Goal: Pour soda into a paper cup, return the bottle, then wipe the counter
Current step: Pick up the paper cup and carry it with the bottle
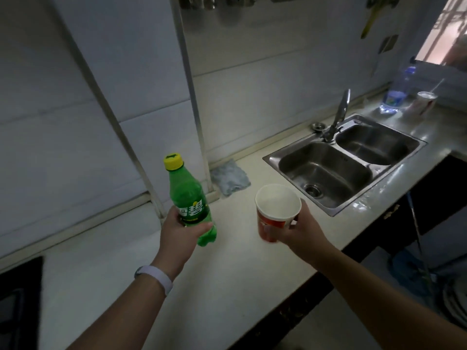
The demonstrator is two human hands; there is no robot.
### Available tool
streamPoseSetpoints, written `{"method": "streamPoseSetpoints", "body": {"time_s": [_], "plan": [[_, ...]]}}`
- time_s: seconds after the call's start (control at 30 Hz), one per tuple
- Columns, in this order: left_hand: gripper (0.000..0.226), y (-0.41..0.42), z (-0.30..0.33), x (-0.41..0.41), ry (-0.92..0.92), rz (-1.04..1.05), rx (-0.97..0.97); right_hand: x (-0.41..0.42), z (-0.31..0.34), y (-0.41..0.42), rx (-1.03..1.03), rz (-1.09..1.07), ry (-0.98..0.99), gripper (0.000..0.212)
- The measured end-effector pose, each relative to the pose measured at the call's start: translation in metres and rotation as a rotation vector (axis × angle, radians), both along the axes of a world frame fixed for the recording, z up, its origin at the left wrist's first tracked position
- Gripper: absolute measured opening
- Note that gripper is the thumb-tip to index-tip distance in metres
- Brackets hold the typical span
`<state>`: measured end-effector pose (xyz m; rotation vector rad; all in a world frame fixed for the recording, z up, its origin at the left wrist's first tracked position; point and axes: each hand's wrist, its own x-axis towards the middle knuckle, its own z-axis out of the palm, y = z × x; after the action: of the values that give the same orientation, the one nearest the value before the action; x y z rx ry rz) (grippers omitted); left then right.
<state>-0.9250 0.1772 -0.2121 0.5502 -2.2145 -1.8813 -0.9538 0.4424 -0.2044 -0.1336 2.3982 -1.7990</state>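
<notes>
The paper cup, red on the outside and white inside, is held above the counter with its mouth tipped toward the camera; nothing shows inside it but the pale bottom. The right hand grips it from the side, fingers curled round the lower wall. The soda bottle is green with a yellow cap still screwed on; how much liquid it holds is hard to make out through the green plastic. Its long axis runs nearly upright, leaning a little, cap toward the wall and base toward the person. The left hand wraps round the label area, thumb across the front, and hides part of the lower body; a pale wristband sits on that wrist. Whether the bottle's base touches the counter cannot be told.

A grey-blue cloth lies crumpled on the counter by the wall, between bottle and cup and beyond both. To the right is a steel double sink with a tap; both bowls look dry. At the far end stand a clear water bottle and a can with a straw, both blurred. A dark hob is cut off at the left edge.
</notes>
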Motion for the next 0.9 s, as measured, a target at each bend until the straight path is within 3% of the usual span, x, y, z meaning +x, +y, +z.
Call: {"method": "streamPoseSetpoints", "body": {"time_s": [0.4,0.6,0.9], "plan": [[0.053,0.014,-0.004,-0.01,-0.025,0.367,-0.066,-0.107,-0.078,-0.05,0.073,0.362,0.005,0.076],[0.056,0.032,-0.019,-0.007,-0.073,0.561,-0.109,-0.139,-0.121,-0.058,0.112,0.606,-0.057,0.088],[0.06,0.05,-0.052,-0.001,-0.197,0.631,-0.07,-0.14,-0.141,-0.058,0.12,0.69,-0.099,0.076]]}}
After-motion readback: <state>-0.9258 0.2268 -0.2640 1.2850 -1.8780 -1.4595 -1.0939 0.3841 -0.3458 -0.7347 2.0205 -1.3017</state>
